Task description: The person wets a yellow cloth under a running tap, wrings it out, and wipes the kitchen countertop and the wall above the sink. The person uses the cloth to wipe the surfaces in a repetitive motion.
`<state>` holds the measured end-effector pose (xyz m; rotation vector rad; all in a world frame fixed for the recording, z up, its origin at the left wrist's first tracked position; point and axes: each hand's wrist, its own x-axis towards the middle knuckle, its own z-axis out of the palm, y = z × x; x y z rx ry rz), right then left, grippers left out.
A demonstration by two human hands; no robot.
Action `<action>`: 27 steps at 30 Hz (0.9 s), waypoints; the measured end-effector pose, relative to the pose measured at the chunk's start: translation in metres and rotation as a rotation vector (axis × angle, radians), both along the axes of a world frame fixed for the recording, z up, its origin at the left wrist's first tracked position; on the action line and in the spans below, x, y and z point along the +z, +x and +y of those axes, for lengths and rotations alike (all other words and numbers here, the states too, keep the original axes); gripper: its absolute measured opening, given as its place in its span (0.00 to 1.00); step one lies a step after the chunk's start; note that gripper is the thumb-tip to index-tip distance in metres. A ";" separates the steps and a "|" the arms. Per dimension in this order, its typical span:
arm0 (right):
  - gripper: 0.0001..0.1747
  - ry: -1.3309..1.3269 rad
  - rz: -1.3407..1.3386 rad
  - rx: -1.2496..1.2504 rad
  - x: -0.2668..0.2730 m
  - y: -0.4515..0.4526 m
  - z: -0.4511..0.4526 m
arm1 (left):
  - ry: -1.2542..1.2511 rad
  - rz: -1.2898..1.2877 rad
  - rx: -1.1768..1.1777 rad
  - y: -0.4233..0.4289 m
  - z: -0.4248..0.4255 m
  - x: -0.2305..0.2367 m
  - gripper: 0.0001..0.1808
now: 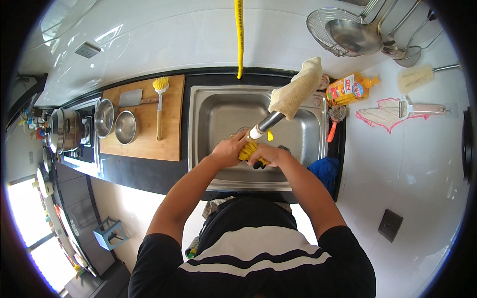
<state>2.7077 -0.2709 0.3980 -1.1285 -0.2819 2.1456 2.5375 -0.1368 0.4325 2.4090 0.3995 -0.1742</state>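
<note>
Over the steel sink (223,106), both my hands grip one crumpled yellow cloth or glove (248,151) with dark parts at its lower end. My left hand (230,149) is at its left side, close below the white tip of the faucet (266,123). Around the right side of the yellow bundle, the fingers of my right hand (269,154) are curled. A small yellow piece (270,135) shows just above that hand; whether it belongs to the bundle, I cannot tell. Partly hidden behind my right wrist is a grey scourer (284,148).
Cloth wraps the faucet's upper part (298,87). A cutting board (145,149) at left bears a cleaver (130,98), a yellow-bristled brush (160,97) and steel bowls (126,127). At right are a detergent bottle (346,89), a scourer brush (335,119) and a blue cloth (325,172).
</note>
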 end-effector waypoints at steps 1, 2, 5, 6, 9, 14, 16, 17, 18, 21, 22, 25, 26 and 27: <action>0.23 0.045 -0.196 0.097 0.011 0.003 0.007 | 0.005 0.013 -0.028 0.004 0.002 -0.002 0.40; 0.22 0.090 -0.392 0.193 0.020 0.005 0.014 | 0.030 0.104 -0.006 0.009 0.004 -0.004 0.38; 0.22 0.438 -0.928 0.305 0.019 0.007 0.024 | 0.074 0.302 0.069 0.030 0.006 0.009 0.31; 0.22 0.596 -1.092 0.313 0.015 0.006 0.025 | 0.069 0.323 0.106 0.034 0.004 0.015 0.30; 0.19 0.478 -1.356 0.239 -0.007 -0.008 0.020 | 0.089 0.434 0.168 0.045 0.001 0.007 0.28; 0.16 0.561 -1.629 0.107 -0.053 -0.023 0.008 | -0.115 0.540 0.205 0.042 0.001 -0.029 0.27; 0.16 0.664 -1.692 0.039 -0.057 -0.027 0.006 | -0.370 0.609 0.101 0.037 0.015 -0.065 0.28; 0.16 0.713 -1.719 -0.004 -0.052 -0.029 0.006 | -0.457 0.629 0.136 0.035 0.019 -0.069 0.27; 0.17 0.724 -1.733 -0.039 -0.047 -0.032 0.005 | -0.544 0.648 0.171 0.037 0.021 -0.051 0.27; 0.17 0.693 -1.756 -0.133 -0.033 -0.034 0.009 | -0.411 0.476 0.242 0.034 0.018 -0.047 0.30; 0.17 0.580 -1.693 -0.150 -0.025 -0.035 0.011 | -0.300 0.381 0.259 0.031 0.014 -0.047 0.31; 0.18 0.357 -1.407 -0.211 -0.021 -0.029 0.009 | -0.057 0.097 0.401 0.022 -0.005 -0.019 0.36; 0.18 0.360 -1.253 -0.240 -0.040 -0.019 0.007 | -0.026 0.068 0.322 0.020 -0.007 -0.012 0.38; 0.19 0.365 -1.095 -0.264 -0.052 -0.012 0.008 | 0.006 0.042 0.247 0.016 -0.008 -0.007 0.39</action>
